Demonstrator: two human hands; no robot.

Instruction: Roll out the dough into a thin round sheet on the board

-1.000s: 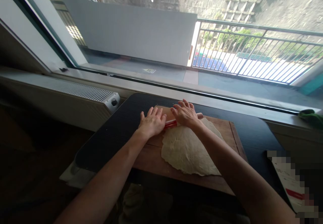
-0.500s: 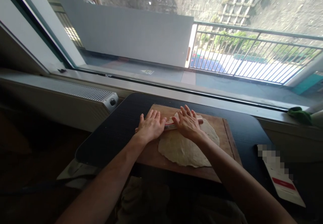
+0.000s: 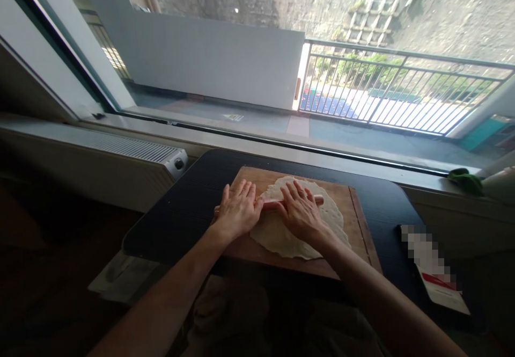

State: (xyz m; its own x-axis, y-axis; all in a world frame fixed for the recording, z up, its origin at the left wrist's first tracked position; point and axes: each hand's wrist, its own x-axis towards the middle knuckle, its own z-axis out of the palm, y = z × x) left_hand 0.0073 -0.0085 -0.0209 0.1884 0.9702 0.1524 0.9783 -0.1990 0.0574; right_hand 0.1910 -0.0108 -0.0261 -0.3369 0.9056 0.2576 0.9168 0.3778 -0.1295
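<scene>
A thin rolling pin [image 3: 272, 204] with a reddish middle lies across a flat, uneven sheet of dough [image 3: 289, 241]. My left hand [image 3: 238, 206] rests palm down over the pin's left part, fingers stretched forward. On its right part lies my right hand [image 3: 298, 204], also flat with fingers extended; the pin's wooden end pokes out past it. Both palms hide much of the pin. Beneath the dough is a wooden board [image 3: 250, 175], whose near left portion is covered by my left arm.
The board sits on a dark table [image 3: 169, 223] with rounded corners. A phone-like slab [image 3: 446, 295], partly blurred out, lies at the right. Beyond the table run a windowsill [image 3: 257, 150] and a radiator [image 3: 161, 155]. A green cloth-like item [image 3: 465, 180] is on the sill.
My hands and the rolling pin have shifted slightly toward me over the dough. More dough shows beyond the pin. The camera view has moved a little.
</scene>
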